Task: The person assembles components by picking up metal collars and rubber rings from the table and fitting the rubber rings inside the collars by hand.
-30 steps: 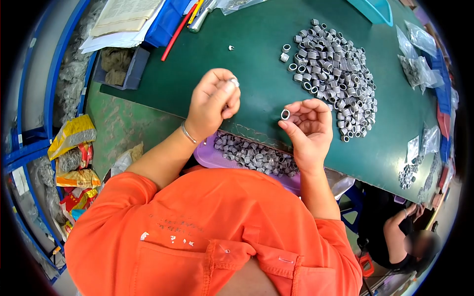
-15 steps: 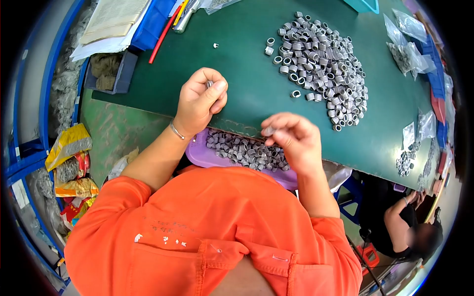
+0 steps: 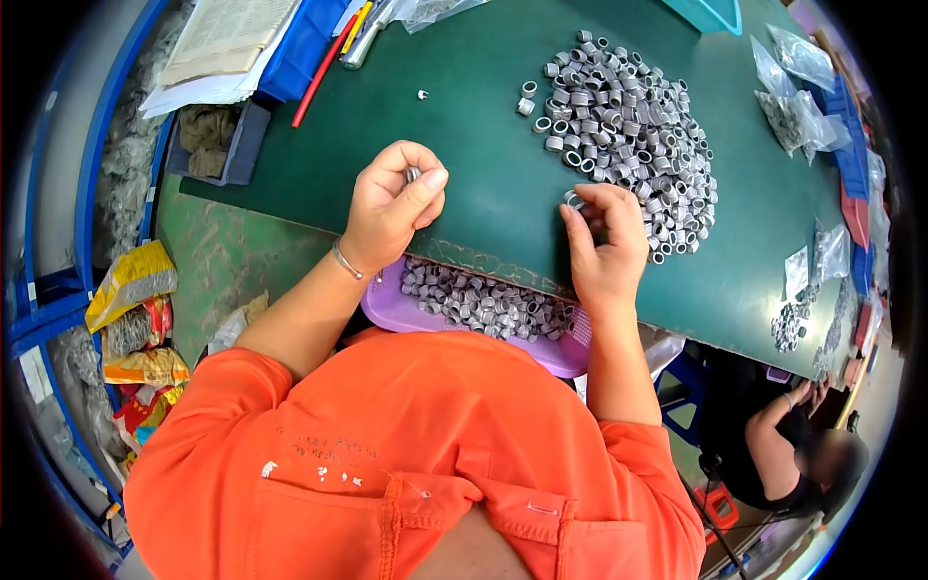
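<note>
My left hand (image 3: 394,203) is raised above the near edge of the green table (image 3: 464,135), its fingers curled round a small grey metal ring (image 3: 413,174) that shows only in part between thumb and forefinger. At the near side of the heap, my right hand (image 3: 613,242) has its thumb and fingertips on another metal ring (image 3: 572,199), low over the tabletop. A large heap of short grey metal rings (image 3: 628,116) lies to the right. Below the table edge, a purple basket (image 3: 379,307) holds many more rings (image 3: 483,298).
A red pencil-like stick (image 3: 324,72), papers (image 3: 222,43) and a grey bin (image 3: 237,145) lie at the left. Plastic bags (image 3: 802,116) line the right side. Another person (image 3: 773,449) sits at the lower right. A teal tray (image 3: 710,12) stands at the far edge.
My right hand has moved from above the basket, right and forward to the near side of the heap, where it touches a ring. My left hand has barely moved.
</note>
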{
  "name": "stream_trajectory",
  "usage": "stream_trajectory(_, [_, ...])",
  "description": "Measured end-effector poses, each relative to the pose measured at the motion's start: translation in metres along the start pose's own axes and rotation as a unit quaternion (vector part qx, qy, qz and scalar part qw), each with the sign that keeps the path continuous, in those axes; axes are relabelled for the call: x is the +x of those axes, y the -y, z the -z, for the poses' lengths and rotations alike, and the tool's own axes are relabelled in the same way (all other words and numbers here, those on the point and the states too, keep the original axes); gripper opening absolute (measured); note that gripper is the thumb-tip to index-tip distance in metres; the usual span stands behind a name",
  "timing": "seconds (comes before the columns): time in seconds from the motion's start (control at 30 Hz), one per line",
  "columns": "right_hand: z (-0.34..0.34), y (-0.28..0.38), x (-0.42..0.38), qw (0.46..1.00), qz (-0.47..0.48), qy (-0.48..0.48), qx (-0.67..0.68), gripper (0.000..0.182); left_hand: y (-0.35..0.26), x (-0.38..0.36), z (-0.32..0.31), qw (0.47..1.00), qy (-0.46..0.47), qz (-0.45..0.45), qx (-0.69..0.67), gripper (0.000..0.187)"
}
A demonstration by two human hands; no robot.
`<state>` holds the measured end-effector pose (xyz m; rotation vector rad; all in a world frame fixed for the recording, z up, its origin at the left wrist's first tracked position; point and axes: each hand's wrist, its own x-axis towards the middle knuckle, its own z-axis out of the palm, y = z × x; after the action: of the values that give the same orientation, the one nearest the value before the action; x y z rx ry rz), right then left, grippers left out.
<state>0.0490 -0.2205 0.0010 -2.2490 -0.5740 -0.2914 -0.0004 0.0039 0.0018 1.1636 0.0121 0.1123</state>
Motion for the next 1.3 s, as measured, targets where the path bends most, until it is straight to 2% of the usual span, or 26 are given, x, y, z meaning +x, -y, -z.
stream_trajectory(0.03, [0.001, 0.002, -0.002, 0.973, -0.100, 0.013, 0.205, 0.028, 0.000, 0.000, 0.000, 1.000, -0.001, 0.002, 0.000, 0.005])
stream_trajectory(0.07, [0.003, 0.004, -0.004, 0.895, -0.196, 0.025, 0.399, 0.026, 0.001, 0.000, 0.001, 1.000, 0.006, -0.003, 0.015, 0.005])
stream_trajectory(0.1, [0.009, 0.009, -0.003, 0.851, -0.230, 0.042, 0.471, 0.023, 0.001, 0.000, 0.001, 0.999, 0.014, -0.007, 0.031, 0.004])
stream_trajectory(0.13, [0.011, 0.010, -0.003, 0.851, -0.232, 0.040, 0.469, 0.023, 0.001, 0.001, 0.000, 0.999, 0.016, -0.004, 0.029, 0.004])
stream_trajectory(0.2, [0.013, 0.011, -0.004, 0.758, -0.260, 0.057, 0.595, 0.024, 0.000, 0.000, -0.001, 1.000, -0.004, 0.005, 0.010, 0.005])
stream_trajectory(0.23, [0.015, 0.011, -0.004, 0.749, -0.255, 0.072, 0.607, 0.023, 0.002, 0.000, 0.001, 1.000, 0.014, -0.005, 0.025, 0.004])
stream_trajectory(0.33, [0.014, 0.019, -0.012, 0.760, -0.212, 0.100, 0.606, 0.022, 0.002, -0.001, 0.002, 0.999, 0.018, -0.012, 0.029, 0.004])
stream_trajectory(0.37, [0.011, 0.020, -0.016, 0.794, -0.161, 0.128, 0.573, 0.020, 0.002, -0.001, 0.002, 0.999, 0.019, -0.012, 0.029, 0.004])
stream_trajectory(0.47, [0.015, 0.030, -0.015, 0.918, 0.014, 0.199, 0.342, 0.021, 0.002, -0.001, 0.001, 0.999, 0.021, -0.011, 0.034, 0.004])
stream_trajectory(0.53, [0.013, 0.034, -0.017, 0.919, 0.014, 0.201, 0.340, 0.020, 0.001, -0.001, 0.001, 1.000, 0.018, -0.004, 0.024, 0.003])
stream_trajectory(0.57, [0.011, 0.034, -0.019, 0.900, -0.044, 0.206, 0.381, 0.018, 0.001, -0.001, 0.000, 1.000, 0.016, -0.005, 0.026, 0.003])
stream_trajectory(0.63, [0.003, 0.031, -0.022, 0.868, -0.138, 0.193, 0.435, 0.013, 0.004, -0.004, 0.000, 0.990, 0.011, -0.024, 0.138, 0.006])
stream_trajectory(0.67, [-0.001, 0.033, -0.022, 0.882, -0.176, 0.161, 0.406, 0.012, 0.003, -0.002, -0.001, 0.945, 0.073, -0.133, 0.292, 0.008])
stream_trajectory(0.73, [-0.011, 0.027, -0.019, 0.952, -0.083, 0.082, 0.282, 0.012, -0.004, -0.004, -0.012, 0.905, 0.142, -0.156, 0.368, 0.008])
stream_trajectory(0.77, [-0.012, 0.026, -0.018, 0.962, -0.055, 0.063, 0.261, 0.013, -0.003, -0.005, -0.014, 0.898, 0.140, -0.155, 0.388, 0.005])
stream_trajectory(0.8, [-0.011, 0.027, -0.016, 0.972, -0.042, 0.050, 0.224, 0.014, -0.001, -0.005, -0.013, 0.898, 0.138, -0.152, 0.388, 0.005])
stream_trajectory(0.87, [-0.011, 0.026, -0.010, 0.989, 0.014, 0.022, 0.145, 0.015, 0.002, -0.003, -0.010, 0.920, 0.047, -0.161, 0.354, 0.004])
stream_trajectory(0.9, [-0.012, 0.027, -0.004, 0.989, 0.013, 0.023, 0.146, 0.015, 0.002, -0.007, -0.008, 0.961, 0.025, -0.057, 0.268, 0.008])
stream_trajectory(0.97, [-0.015, 0.029, 0.005, 0.995, 0.067, 0.038, 0.070, 0.018, 0.002, -0.007, -0.008, 0.985, 0.011, -0.019, 0.172, 0.009])
stream_trajectory(1.0, [-0.015, 0.031, 0.006, 0.991, 0.061, 0.085, 0.078, 0.021, 0.002, -0.005, -0.008, 0.988, 0.011, -0.019, 0.153, 0.009])
stream_trajectory(1.1, [-0.017, 0.022, 0.006, 0.983, 0.129, 0.126, 0.034, 0.026, 0.003, -0.007, -0.006, 0.983, 0.012, -0.033, 0.180, 0.009])
stream_trajectory(1.17, [-0.013, 0.024, 0.001, 0.968, -0.023, 0.132, 0.211, 0.025, 0.002, -0.006, -0.005, 0.983, 0.011, -0.035, 0.181, 0.009])
stream_trajectory(1.2, [-0.011, 0.025, -0.001, 0.969, -0.023, 0.132, 0.209, 0.025, 0.003, -0.006, -0.006, 0.983, 0.012, -0.037, 0.181, 0.009])
stream_trajectory(1.23, [-0.009, 0.028, -0.003, 0.913, -0.129, 0.130, 0.365, 0.023, 0.003, -0.006, -0.006, 0.983, 0.013, -0.036, 0.179, 0.009])
stream_trajectory(1.27, [-0.007, 0.030, -0.005, 0.822, -0.231, 0.120, 0.507, 0.020, 0.002, -0.006, -0.008, 0.983, 0.011, -0.030, 0.178, 0.009])
stream_trajectory(1.3, [-0.002, 0.031, -0.004, 0.774, -0.275, 0.140, 0.553, 0.020, 0.001, -0.005, -0.008, 0.984, 0.009, -0.025, 0.178, 0.009])
